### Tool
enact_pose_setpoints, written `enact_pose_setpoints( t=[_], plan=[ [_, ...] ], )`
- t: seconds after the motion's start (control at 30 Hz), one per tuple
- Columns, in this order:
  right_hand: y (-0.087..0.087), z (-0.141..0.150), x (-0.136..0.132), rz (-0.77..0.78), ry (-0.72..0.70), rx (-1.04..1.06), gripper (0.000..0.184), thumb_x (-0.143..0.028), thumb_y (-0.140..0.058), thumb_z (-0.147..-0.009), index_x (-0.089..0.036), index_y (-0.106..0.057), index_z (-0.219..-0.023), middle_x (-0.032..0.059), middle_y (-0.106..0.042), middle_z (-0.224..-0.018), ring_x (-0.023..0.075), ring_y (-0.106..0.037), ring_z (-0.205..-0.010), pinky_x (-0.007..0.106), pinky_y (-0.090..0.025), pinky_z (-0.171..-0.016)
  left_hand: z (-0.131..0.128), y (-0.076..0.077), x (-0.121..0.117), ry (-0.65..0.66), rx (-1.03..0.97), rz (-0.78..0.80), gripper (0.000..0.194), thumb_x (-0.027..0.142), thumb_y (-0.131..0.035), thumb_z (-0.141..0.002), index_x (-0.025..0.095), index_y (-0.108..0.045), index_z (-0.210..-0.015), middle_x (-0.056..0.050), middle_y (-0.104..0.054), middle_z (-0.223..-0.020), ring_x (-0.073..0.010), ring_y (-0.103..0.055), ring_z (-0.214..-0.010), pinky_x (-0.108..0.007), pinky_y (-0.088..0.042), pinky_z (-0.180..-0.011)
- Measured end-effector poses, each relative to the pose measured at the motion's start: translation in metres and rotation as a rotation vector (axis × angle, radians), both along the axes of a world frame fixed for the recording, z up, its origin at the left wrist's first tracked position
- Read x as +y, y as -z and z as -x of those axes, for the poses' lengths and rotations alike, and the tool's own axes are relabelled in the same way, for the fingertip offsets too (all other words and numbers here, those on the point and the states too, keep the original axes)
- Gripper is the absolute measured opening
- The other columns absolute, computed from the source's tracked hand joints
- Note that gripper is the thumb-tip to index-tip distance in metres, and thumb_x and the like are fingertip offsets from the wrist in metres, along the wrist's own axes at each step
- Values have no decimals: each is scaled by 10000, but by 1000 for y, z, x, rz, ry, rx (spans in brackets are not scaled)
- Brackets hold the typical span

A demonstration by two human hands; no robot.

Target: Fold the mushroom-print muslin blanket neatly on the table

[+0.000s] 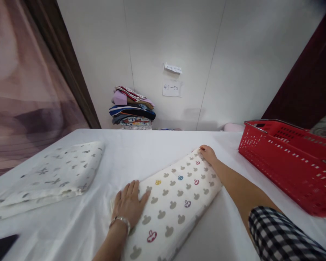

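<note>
A white folded cloth (176, 199) printed with grey mushrooms and a few coloured ones lies slantwise on the white-covered table (152, 145). My left hand (129, 203), with a bracelet at the wrist, rests flat on the cloth's left edge, fingers stretched out. At the cloth's far right corner, my right hand (208, 153) pinches the fabric between thumb and fingers. A checked sleeve shows on my right arm. Over on the left lies a second folded white cloth (59, 170) with grey leaf-like prints, apart from both hands.
A red plastic basket (285, 163) with a metal handle stands at the table's right side. Behind the table, a stack of folded clothes (133, 108) sits by the wall below paper notes. A dark flat object (1, 248) is at the lower left, and a pinkish curtain hangs left.
</note>
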State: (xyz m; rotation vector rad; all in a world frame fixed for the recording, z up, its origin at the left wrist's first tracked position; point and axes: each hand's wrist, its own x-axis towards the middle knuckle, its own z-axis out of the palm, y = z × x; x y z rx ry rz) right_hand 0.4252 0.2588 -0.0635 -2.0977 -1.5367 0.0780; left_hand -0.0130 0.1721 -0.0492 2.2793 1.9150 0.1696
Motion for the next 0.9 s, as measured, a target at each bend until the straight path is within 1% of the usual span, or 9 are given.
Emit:
enact_pose_setpoints(
  t=[0.1, 0.27, 0.33, 0.43, 0.5, 0.6, 0.63, 0.77, 0.9],
  plan=[
    [-1, -2, 4, 72, 26, 16, 187, -231, -503, -816, -231, -657, -923, -4, -672, -926, 145, -605, -863, 239, -434, -796, 0, -1, 0, 1, 2, 2, 737, 595, -283, -822, 121, -347, -1382, -103, -356, -1447, -253, -248, -1350, -457, -168, -1094],
    [-8, -7, 23, 225, 83, 0, 103, -219, -617, -772, -183, -683, -844, 24, -684, -904, 171, -623, -865, 254, -455, -764, 0, 1, 1, 0, 14, 2, 736, 588, -283, -823, 118, -340, -1386, -96, -350, -1451, -247, -248, -1348, -460, -164, -1092],
    [-10, -6, 30, 289, 99, -17, 142, -268, -619, -807, -160, -658, -890, 37, -663, -945, 169, -613, -874, 301, -474, -782, 1, 2, 1, 0, 13, -3, 732, 587, -286, -822, 123, -341, -1386, -93, -351, -1451, -245, -252, -1346, -459, -166, -1090],
    [-10, -2, 37, 350, 125, -46, 244, -344, -539, -883, -151, -595, -1023, 54, -610, -1045, 158, -591, -902, 370, -493, -804, 1, 1, 1, 2, 20, -2, 733, 586, -288, -821, 121, -343, -1385, -94, -354, -1449, -243, -256, -1344, -455, -167, -1089],
    [-9, 0, 38, 362, 143, -63, 236, -336, -546, -879, -155, -597, -1021, 64, -609, -1046, 165, -590, -912, 365, -489, -809, 1, 0, 1, 4, 21, 3, 733, 583, -286, -822, 118, -341, -1386, -94, -355, -1449, -240, -258, -1344, -452, -166, -1090],
    [-7, 3, 36, 331, 165, -85, 135, -243, -615, -811, -170, -642, -922, 93, -646, -999, 190, -598, -939, 307, -461, -799, 0, 0, 1, -5, 8, 5, 725, 582, -295, -819, 132, -345, -1385, -93, -357, -1448, -244, -260, -1343, -453, -164, -1088],
    [-7, 3, 35, 313, 171, -91, 127, -214, -621, -789, -180, -651, -908, 100, -654, -1001, 198, -598, -956, 289, -452, -791, 0, 0, 1, -7, 3, 5, 725, 585, -299, -817, 136, -346, -1385, -93, -356, -1448, -247, -260, -1343, -455, -163, -1088],
    [-6, 4, 30, 269, 191, -100, 217, -196, -597, -761, -191, -658, -970, 106, -653, -1057, 221, -596, -991, 285, -444, -776, 0, 0, 0, -6, -2, 3, 729, 589, -298, -815, 136, -348, -1384, -94, -356, -1448, -251, -255, -1345, -455, -159, -1088],
    [-6, 4, 28, 262, 201, -95, 247, -207, -585, -762, -189, -662, -996, 111, -644, -1093, 238, -584, -1022, 305, -435, -813, 1, -1, 0, -2, 4, 8, 735, 588, -287, -820, 124, -343, -1386, -89, -351, -1451, -241, -248, -1348, -443, -157, -1093]
  ],
)
